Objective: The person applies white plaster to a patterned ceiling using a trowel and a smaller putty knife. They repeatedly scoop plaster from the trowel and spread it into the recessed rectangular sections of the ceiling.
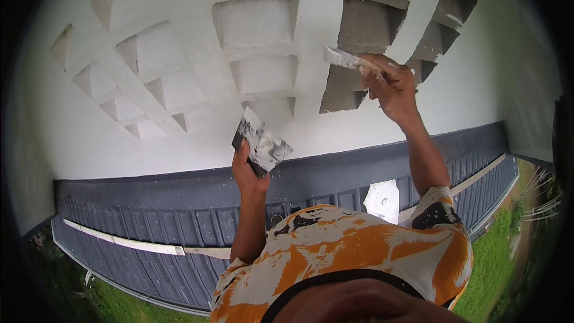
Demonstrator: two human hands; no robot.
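My left hand (247, 170) is closed around the dark edge of a flat putty board (263, 139), and patchy white filler covers its face. Higher up and to the right, my right hand (391, 87) grips a putty knife (342, 58) with a whitened blade pointing left. White specks dot the fingers. That blade is over or close to a column of bare grey recesses (366, 27) in the wall; whether it touches them I cannot tell. More recesses (257, 21), coated white, lie left of it. A second grey column (439, 39) stands further right.
Below the white wall (335, 134) runs a dark band above a dark corrugated roof (149, 221). Wooden strips (119, 241) lie along the roof. A white, angular sheet-like object (382, 200) rests near my right elbow. Green grass (499, 251) shows beyond the roof edge.
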